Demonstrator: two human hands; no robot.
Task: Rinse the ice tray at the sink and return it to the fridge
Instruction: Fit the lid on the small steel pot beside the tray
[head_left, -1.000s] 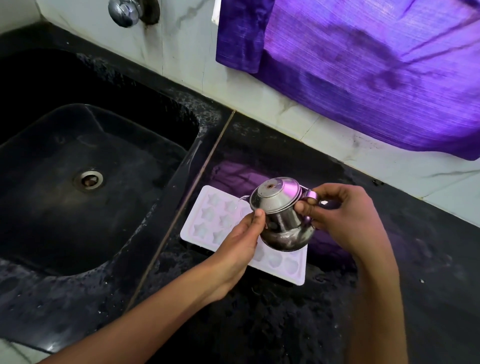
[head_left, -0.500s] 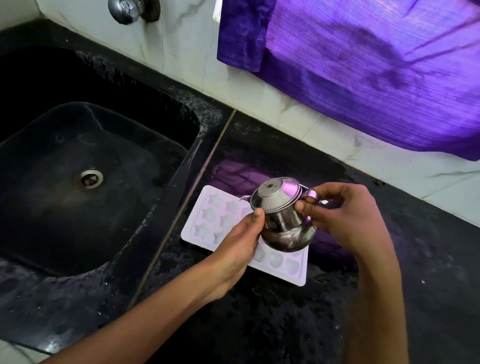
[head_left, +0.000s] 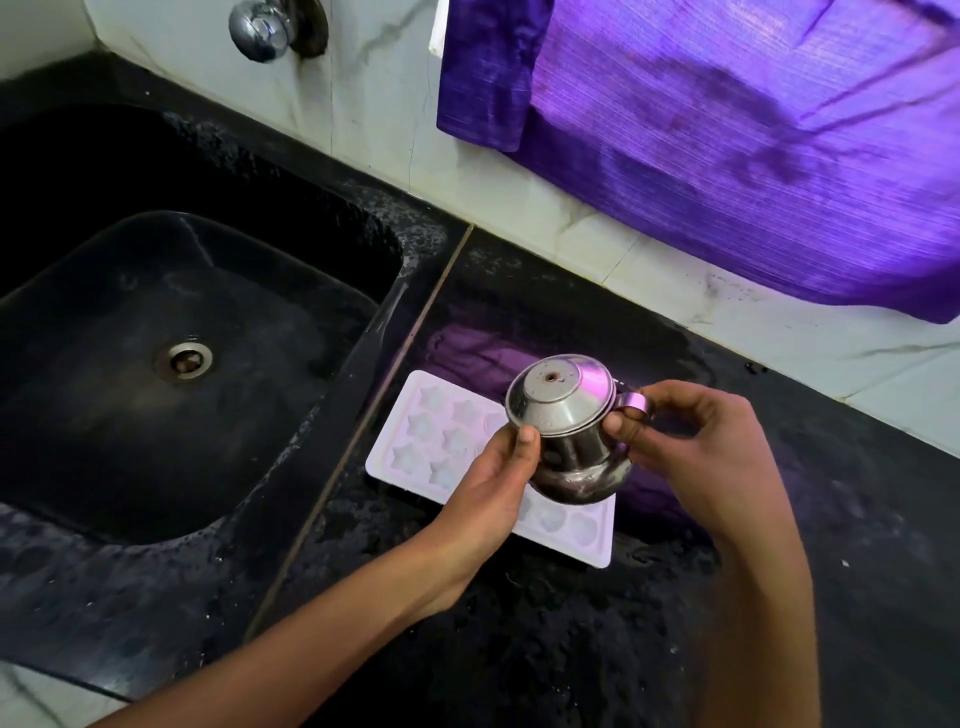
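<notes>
A white ice tray (head_left: 426, 441) with star and heart moulds lies flat on the black counter, just right of the sink. Above its middle I hold a small lidded steel pot (head_left: 566, 421), tilted toward the sink. My right hand (head_left: 691, 441) pinches the pot's handle from the right. My left hand (head_left: 493, 478) grips the pot's body from the near side, thumb against the lid's rim. The pot and my left hand hide the tray's middle.
A deep black sink (head_left: 156, 338) with a round drain (head_left: 184, 361) fills the left. A chrome tap (head_left: 260, 26) sticks out of the tiled wall above it. A purple cloth (head_left: 727, 130) hangs on the wall at the right. The counter (head_left: 519, 649) is wet and speckled.
The pot has tipped slightly further toward the sink, its lid facing me more. Both hands keep their hold, and the tray has not moved.
</notes>
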